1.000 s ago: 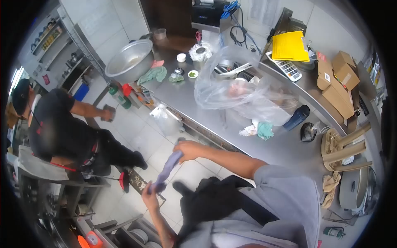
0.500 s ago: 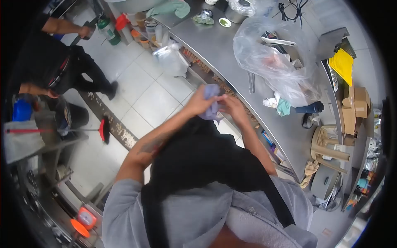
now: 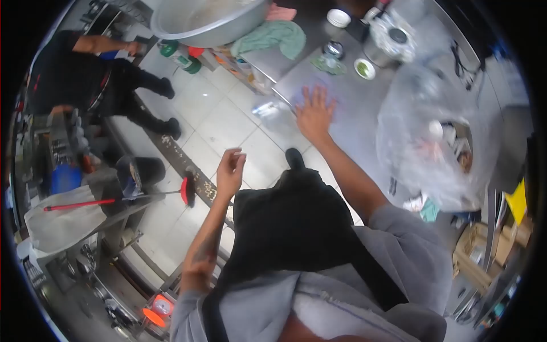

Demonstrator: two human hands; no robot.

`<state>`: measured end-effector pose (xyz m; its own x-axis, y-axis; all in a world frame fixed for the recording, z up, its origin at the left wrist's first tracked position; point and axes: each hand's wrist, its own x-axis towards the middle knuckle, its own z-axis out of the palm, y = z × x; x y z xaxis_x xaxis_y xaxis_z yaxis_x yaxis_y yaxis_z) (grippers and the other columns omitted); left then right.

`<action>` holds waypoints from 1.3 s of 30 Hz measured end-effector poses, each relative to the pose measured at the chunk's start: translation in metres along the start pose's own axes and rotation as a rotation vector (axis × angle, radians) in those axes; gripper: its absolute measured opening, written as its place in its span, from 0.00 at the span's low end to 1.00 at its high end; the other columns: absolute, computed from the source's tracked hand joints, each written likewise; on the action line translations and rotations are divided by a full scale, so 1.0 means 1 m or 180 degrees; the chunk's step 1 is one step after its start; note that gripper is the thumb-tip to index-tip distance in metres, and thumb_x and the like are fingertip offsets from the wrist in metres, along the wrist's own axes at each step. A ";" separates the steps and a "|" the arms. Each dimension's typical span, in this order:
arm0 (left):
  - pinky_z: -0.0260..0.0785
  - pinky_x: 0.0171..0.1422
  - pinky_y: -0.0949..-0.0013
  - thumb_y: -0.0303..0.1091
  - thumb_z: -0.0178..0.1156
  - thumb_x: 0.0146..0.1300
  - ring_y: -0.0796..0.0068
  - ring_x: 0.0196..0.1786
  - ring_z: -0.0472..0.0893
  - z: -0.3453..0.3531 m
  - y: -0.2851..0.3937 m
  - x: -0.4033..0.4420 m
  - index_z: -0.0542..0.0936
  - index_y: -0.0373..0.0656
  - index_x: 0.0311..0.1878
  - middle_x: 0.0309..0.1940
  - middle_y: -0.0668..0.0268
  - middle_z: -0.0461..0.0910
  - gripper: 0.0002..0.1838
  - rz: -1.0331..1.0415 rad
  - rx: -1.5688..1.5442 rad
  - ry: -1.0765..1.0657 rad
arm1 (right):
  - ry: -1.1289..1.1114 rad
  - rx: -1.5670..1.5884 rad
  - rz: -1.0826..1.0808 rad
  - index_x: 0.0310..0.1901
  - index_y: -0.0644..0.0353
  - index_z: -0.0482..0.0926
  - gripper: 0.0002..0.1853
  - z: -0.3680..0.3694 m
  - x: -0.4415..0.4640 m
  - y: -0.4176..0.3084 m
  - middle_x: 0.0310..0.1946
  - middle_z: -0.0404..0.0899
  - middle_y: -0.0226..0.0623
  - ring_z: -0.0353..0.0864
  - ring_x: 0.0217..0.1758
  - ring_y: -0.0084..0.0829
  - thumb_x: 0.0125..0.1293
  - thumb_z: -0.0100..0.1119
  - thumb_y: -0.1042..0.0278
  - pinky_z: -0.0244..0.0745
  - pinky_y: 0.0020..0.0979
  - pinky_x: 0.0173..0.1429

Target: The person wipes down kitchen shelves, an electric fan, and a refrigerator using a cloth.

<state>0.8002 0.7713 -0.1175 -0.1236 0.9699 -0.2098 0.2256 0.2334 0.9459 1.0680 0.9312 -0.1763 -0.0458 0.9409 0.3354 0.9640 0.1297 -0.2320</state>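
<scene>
My right hand (image 3: 315, 114) lies flat with spread fingers over the steel counter (image 3: 356, 122). Around its fingertips a blurred lilac cloth (image 3: 326, 86) shows, mostly hidden and smeared by motion. My left hand (image 3: 230, 171) hangs above the floor tiles with loosely bent fingers, and nothing shows in it. Ahead of the right hand are a small plastic bag with green contents (image 3: 329, 64) and a white bowl with something green in it (image 3: 364, 69). To its right, a large clear plastic bag (image 3: 410, 131) covers part of the counter.
A large metal basin (image 3: 213, 25) and a green cloth (image 3: 273, 39) sit at the far end. A foil-covered pot (image 3: 383, 48) stands behind the bowl. At left, a person in black (image 3: 68, 77) stands near a dark bucket (image 3: 151, 171) and a red-handled tool (image 3: 85, 203).
Both hands held the lilac cloth together in front of me. The right hand has moved forward onto the counter with it; the left has let go and drawn back left. My view has shifted.
</scene>
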 end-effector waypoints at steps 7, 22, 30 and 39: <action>0.76 0.52 0.69 0.31 0.57 0.76 0.70 0.45 0.87 -0.123 -0.037 -0.009 0.79 0.37 0.57 0.42 0.58 0.87 0.12 -0.0360 0.0397 0.1445 | -0.2387 0.2465 -0.0589 0.58 0.67 0.80 0.20 0.125 0.052 -0.258 0.54 0.84 0.54 0.84 0.57 0.53 0.72 0.53 0.61 0.76 0.44 0.62; 0.77 0.43 0.60 0.49 0.65 0.68 0.67 0.36 0.84 -0.442 -0.190 0.162 0.85 0.37 0.51 0.33 0.57 0.86 0.22 -0.1139 -0.0146 0.1716 | -0.5839 0.1955 0.0180 0.78 0.52 0.58 0.44 0.253 0.171 -0.581 0.69 0.73 0.46 0.78 0.67 0.48 0.72 0.50 0.28 0.78 0.59 0.60; 0.77 0.43 0.58 0.44 0.64 0.70 0.59 0.36 0.86 -0.604 -0.078 0.434 0.83 0.39 0.54 0.34 0.53 0.86 0.19 0.0014 0.0744 0.2106 | -0.5144 0.3776 0.1758 0.75 0.51 0.65 0.35 0.331 0.369 -0.685 0.65 0.73 0.44 0.77 0.65 0.43 0.77 0.48 0.35 0.79 0.52 0.60; 0.77 0.47 0.69 0.40 0.63 0.74 0.72 0.42 0.85 -0.842 -0.065 0.648 0.80 0.37 0.55 0.41 0.61 0.87 0.16 -0.0452 -0.0573 0.2657 | -0.4420 0.4233 0.0018 0.53 0.63 0.82 0.22 0.395 0.633 -0.902 0.46 0.84 0.36 0.81 0.48 0.25 0.76 0.60 0.49 0.76 0.29 0.50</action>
<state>-0.1087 1.3261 -0.1063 -0.8240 0.5476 -0.1451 0.0066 0.2655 0.9641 0.0661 1.5336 -0.1155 -0.8368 0.4072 -0.3660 0.2055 -0.3861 -0.8993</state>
